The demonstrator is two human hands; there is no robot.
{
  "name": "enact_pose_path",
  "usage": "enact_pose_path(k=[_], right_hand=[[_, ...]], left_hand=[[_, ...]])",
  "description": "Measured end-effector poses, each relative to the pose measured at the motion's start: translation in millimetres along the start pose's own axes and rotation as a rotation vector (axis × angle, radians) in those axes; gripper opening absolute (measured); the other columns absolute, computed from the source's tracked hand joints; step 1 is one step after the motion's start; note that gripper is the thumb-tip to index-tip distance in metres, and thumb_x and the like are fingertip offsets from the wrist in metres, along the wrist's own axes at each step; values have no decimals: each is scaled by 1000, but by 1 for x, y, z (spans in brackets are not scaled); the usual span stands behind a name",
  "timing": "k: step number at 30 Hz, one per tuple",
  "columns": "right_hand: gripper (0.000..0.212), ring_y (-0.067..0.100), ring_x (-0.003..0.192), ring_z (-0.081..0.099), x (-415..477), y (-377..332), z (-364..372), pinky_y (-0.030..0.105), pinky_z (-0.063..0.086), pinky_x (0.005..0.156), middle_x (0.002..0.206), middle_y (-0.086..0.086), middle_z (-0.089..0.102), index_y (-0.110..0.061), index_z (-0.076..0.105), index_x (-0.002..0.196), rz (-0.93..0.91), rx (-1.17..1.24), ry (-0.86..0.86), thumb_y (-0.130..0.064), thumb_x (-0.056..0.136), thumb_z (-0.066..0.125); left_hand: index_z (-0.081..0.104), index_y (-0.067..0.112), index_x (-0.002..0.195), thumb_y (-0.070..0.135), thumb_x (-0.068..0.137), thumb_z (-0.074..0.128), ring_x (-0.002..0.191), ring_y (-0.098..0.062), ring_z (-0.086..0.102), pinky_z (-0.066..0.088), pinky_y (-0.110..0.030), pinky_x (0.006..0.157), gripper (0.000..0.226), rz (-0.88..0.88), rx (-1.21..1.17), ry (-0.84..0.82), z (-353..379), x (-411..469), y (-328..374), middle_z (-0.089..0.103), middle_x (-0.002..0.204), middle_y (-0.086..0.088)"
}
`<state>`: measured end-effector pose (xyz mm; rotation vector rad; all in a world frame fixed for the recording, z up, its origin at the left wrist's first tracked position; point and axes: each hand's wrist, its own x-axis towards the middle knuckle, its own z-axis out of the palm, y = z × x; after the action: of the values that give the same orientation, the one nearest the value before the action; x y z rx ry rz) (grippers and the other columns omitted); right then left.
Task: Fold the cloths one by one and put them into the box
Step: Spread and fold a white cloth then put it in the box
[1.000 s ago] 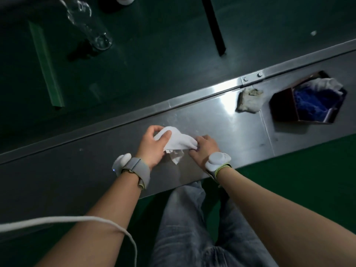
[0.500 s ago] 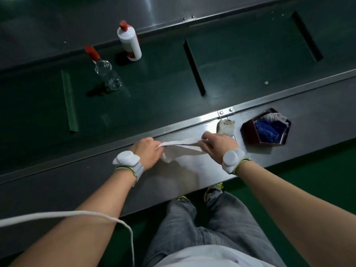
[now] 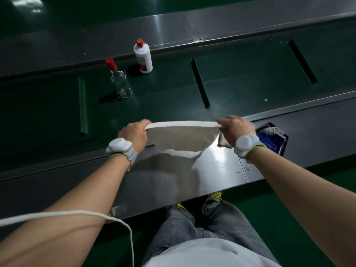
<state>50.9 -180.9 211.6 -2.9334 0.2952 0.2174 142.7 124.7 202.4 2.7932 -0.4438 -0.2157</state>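
A white cloth [image 3: 181,137] hangs stretched out in the air above the steel ledge. My left hand [image 3: 134,133] grips its left top corner and my right hand [image 3: 236,126] grips its right top corner. The cloth's lower edge droops toward the ledge. Just right of my right wrist sits the dark box [image 3: 273,139], with blue and white cloths inside it. A second, dirty-looking cloth [image 3: 223,142] lies on the ledge, mostly hidden behind my right wrist.
A steel ledge [image 3: 212,170] runs along the near side of a green conveyor belt [image 3: 240,79]. On the belt stand a clear bottle [image 3: 120,81] and a white bottle [image 3: 143,56], both red-capped. A white cable [image 3: 77,213] crosses my left forearm.
The bunched cloth has been pulled open: my hands moved apart and lifted it, and it now hangs spread wide. The view has tilted up, showing more of the belt.
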Motion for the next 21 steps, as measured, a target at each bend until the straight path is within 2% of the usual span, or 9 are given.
enact_pose_path(k=[3, 5, 7, 10, 13, 15, 17, 21], right_hand=[[20, 33, 88, 63, 12, 2, -21, 34, 46, 67, 102, 4, 66, -27, 69, 103, -7, 127, 211, -27, 85, 60], [13, 34, 78, 62, 16, 1, -29, 33, 42, 62, 97, 5, 65, -22, 65, 94, 4, 224, 353, -23, 81, 63], [10, 33, 67, 56, 15, 1, -28, 31, 35, 59, 94, 7, 62, -18, 57, 88, 15, 249, 421, -20, 81, 63], [13, 26, 58, 47, -2, 5, -9, 29, 32, 54, 88, 11, 56, -12, 53, 80, -28, 220, 417, -17, 80, 65], [20, 29, 66, 55, -36, 13, 30, 32, 45, 51, 89, 8, 57, -11, 55, 76, -74, 168, 230, -20, 77, 73], [23, 28, 70, 57, -59, 15, 59, 32, 46, 49, 90, 4, 57, -14, 54, 77, -126, 110, 90, -25, 76, 74], [22, 27, 77, 59, -80, 14, 93, 30, 43, 49, 92, 2, 59, -17, 55, 81, -147, 81, -71, -28, 75, 73], [15, 23, 93, 60, -110, 11, 147, 32, 50, 60, 105, -3, 63, -24, 62, 92, -33, 95, -334, -36, 85, 62]], left_hand=[[57, 24, 100, 20, 90, 52, 68, -37, 61, 41, -34, 54, 12, 9, -134, 239, -18, 9, 5, 69, 81, -12], [55, 22, 96, 21, 90, 53, 69, -34, 61, 44, -36, 54, 7, 19, -208, 344, -26, 12, 9, 68, 82, -9], [59, 18, 96, 15, 89, 54, 74, -33, 61, 45, -35, 57, 9, 57, -261, 392, -29, 10, 12, 68, 85, -9], [64, 11, 96, 6, 83, 57, 79, -31, 61, 40, -30, 62, 15, 64, -292, 392, -19, -11, 8, 68, 89, -11], [66, 8, 90, 5, 73, 58, 77, -32, 61, 44, -32, 63, 19, 23, -279, 296, 9, -53, -7, 68, 85, -11], [68, 6, 86, 5, 69, 55, 76, -32, 63, 47, -33, 64, 22, 24, -263, 173, 34, -85, -19, 69, 83, -12], [69, 8, 87, 3, 71, 56, 84, -31, 64, 49, -34, 68, 22, -23, -236, -9, 62, -118, -32, 71, 90, -9], [72, 9, 96, -3, 80, 56, 106, -28, 62, 49, -33, 85, 26, -142, -222, -252, 108, -161, -48, 70, 111, -9]])
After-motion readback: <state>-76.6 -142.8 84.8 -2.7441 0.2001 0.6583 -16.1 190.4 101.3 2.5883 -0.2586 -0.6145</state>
